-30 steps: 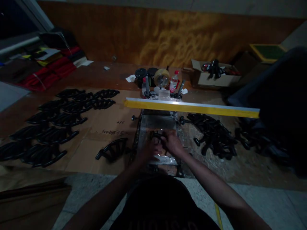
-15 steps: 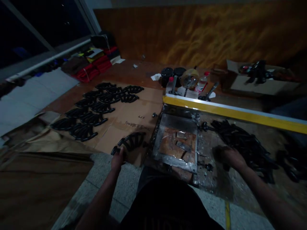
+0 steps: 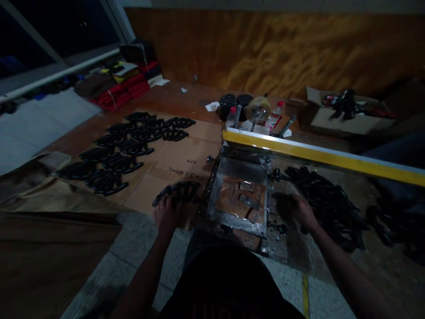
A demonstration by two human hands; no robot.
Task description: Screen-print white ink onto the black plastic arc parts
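Observation:
On the cardboard sheet [image 3: 186, 153], a short row of black curved tube-like pieces [image 3: 182, 190] lies near the front edge. At that row's left end my left hand [image 3: 165, 215] has its fingers closed on a black curved piece [image 3: 161, 197]. My right hand [image 3: 303, 210] hovers by the left side of a heap of similar black pieces [image 3: 328, 199]. Its fingers point left and are dark and blurred, so whether they hold anything is unclear. Between my hands lies a metal-framed plate [image 3: 217, 181] with a few small flat blocks [image 3: 249, 201] on it.
Several fanned groups of black pieces [image 3: 119, 161] cover the cardboard's left part. A yellow-and-white bar [image 3: 308, 150] crosses behind the plate. Beyond it stand black jars [image 3: 228, 106], a tape roll [image 3: 259, 110] and red-capped bottles [image 3: 275, 116]. An open box [image 3: 348, 122] sits at the back right.
My left hand has brought its black piece against the left end of the short row. My right hand has shifted left, away from the heap and towards the plate. The view has turned slightly.

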